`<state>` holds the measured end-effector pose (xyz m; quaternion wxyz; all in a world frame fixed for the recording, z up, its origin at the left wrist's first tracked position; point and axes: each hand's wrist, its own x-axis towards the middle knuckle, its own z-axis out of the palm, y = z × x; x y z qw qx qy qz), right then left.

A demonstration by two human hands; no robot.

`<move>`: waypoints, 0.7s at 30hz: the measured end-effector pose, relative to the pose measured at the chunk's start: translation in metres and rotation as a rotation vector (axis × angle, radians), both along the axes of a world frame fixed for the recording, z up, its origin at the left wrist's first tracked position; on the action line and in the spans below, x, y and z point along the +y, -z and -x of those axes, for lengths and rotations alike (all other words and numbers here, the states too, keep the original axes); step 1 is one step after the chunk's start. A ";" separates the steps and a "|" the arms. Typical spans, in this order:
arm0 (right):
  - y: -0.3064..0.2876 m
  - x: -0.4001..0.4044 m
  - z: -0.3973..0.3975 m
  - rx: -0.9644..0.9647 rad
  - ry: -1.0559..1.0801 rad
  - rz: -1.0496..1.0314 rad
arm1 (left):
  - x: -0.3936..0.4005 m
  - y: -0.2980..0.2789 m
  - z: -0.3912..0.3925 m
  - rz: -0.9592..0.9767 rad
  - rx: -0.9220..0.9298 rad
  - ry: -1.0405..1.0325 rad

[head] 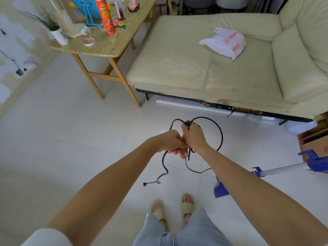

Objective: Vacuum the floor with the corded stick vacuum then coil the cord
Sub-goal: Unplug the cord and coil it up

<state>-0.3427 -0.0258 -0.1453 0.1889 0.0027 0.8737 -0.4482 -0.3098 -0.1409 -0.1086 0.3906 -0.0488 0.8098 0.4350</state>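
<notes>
Head view shows a cream sofa behind pale floor tiles, a wooden worktop at upper left, a blue stick vacuum lying at right, and the left hand and right hand together gripping loops of black cord whose plug dangles below.

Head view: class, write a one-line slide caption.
Both hands, left hand and right hand, grip the black cord in loops above the tiled floor.
</notes>
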 end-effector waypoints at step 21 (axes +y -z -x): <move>-0.036 0.050 -0.008 -0.410 0.029 0.440 | -0.058 0.049 0.007 0.410 0.409 0.253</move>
